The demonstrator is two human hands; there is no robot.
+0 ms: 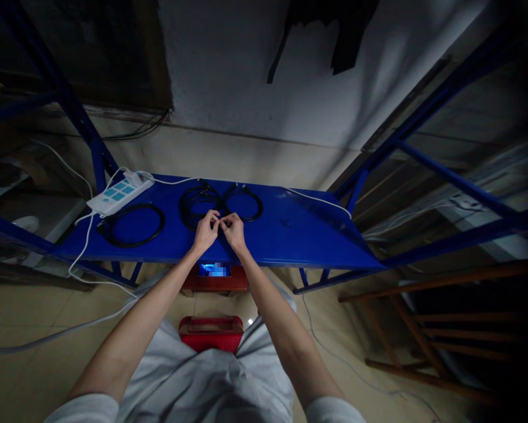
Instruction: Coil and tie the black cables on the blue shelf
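Note:
My left hand [206,232] and my right hand [234,231] meet over the front of a blue shelf [299,235]. Thumbs and fingers are pinched together at the near side of a coiled black cable [183,205]. Whatever lies between the fingertips is too small and dark to make out. Another black cable coil [261,205] touches or overlaps the first on its right, just beyond my right hand. Farther left, a separate black cable loop [163,226] lies flat on the shelf.
A white power strip [119,195] with blue sockets sits at the shelf's left end, its white cord [85,244] hanging over the edge. A lit screen [209,269] rests on a reddish stool [215,285] below. Blue posts [370,161] frame the shelf. Wooden furniture [405,329] stands right.

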